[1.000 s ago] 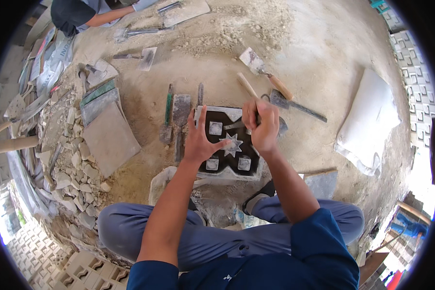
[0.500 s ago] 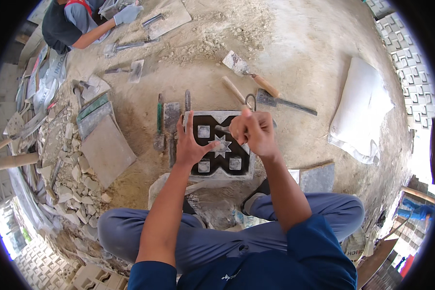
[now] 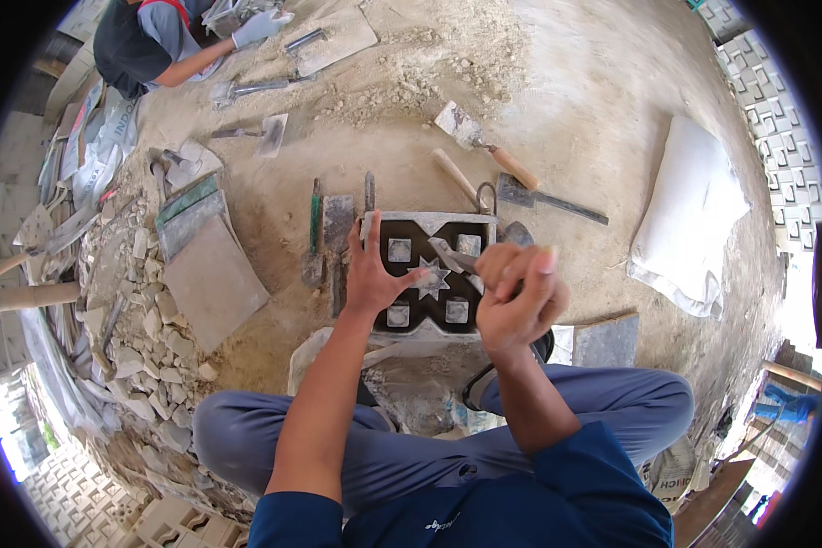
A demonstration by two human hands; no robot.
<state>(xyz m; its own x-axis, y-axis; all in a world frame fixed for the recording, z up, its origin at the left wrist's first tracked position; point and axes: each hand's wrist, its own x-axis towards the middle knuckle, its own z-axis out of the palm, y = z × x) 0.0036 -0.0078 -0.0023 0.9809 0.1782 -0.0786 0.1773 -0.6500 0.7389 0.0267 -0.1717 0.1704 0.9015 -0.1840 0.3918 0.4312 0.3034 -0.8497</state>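
A dark square mould (image 3: 429, 274) with a star in its middle and four small square pegs lies on the dusty ground in front of my knees. My left hand (image 3: 377, 274) rests flat on its left side, fingers spread, index finger pointing at the star. My right hand (image 3: 519, 297) is closed around a small metal scraping tool (image 3: 449, 256) whose blade reaches into the mould near the upper right peg.
Trowels (image 3: 484, 146), a wooden handle (image 3: 454, 176) and flat blades (image 3: 324, 237) lie around the mould. A grey slab (image 3: 212, 283) and rubble (image 3: 146, 329) sit left, a white sack (image 3: 694, 215) right. Another person (image 3: 169, 41) works at the far left.
My right hand has pulled back toward me and to the right, closing over the tool. The left hand stays pressed on the mould's left side.
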